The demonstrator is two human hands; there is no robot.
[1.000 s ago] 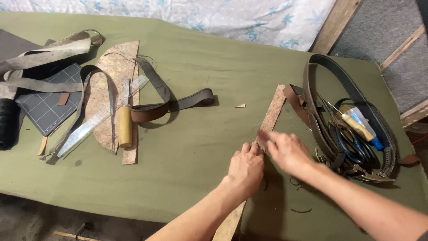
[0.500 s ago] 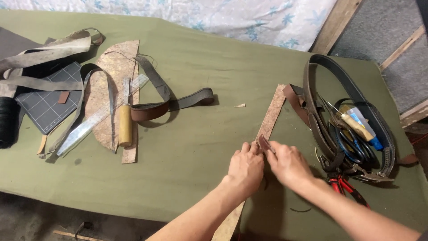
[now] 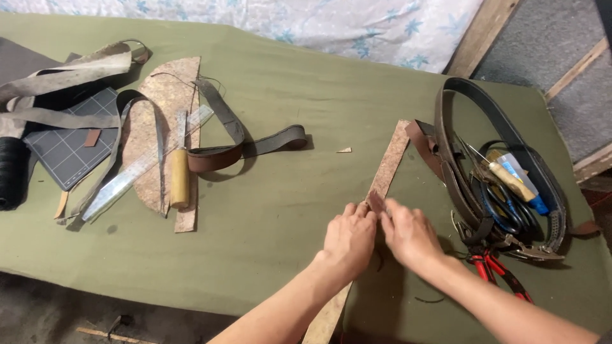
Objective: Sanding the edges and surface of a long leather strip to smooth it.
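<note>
**Small leather piece pinched over a long strip at the table's near edge**

A small brown leather piece (image 3: 376, 202) is held between both hands at the near side of a table (image 3: 287, 210) covered in olive-green cloth. The fingers of the left hand (image 3: 349, 237) are drawn together on its left edge, and those of the right hand (image 3: 410, 232) are closed on its right edge, so the piece is clamped from both sides. It is pressed on top of a long, pale speckled strip (image 3: 390, 160), which is laid diagonally from the table's middle toward the near edge and is passed under both hands.

The piece is judged to be light, thin and pliable, liable to curl or slide on the strip unless pinned flat; a pinch at its edges with the fingertips is judged the surest hold. The strip is judged stiffer but still bendable, best steadied by pressing down rather than lifting.

To the right, a coiled dark belt (image 3: 503, 134) is seen around scissors (image 3: 507, 210), with red-handled pliers (image 3: 494, 271) just beside. Well apart to the left, a clear ruler (image 3: 143, 165), a wooden-handled tool (image 3: 180, 185) and a gridded cutting mat (image 3: 67, 150) are laid among loose straps.
</note>
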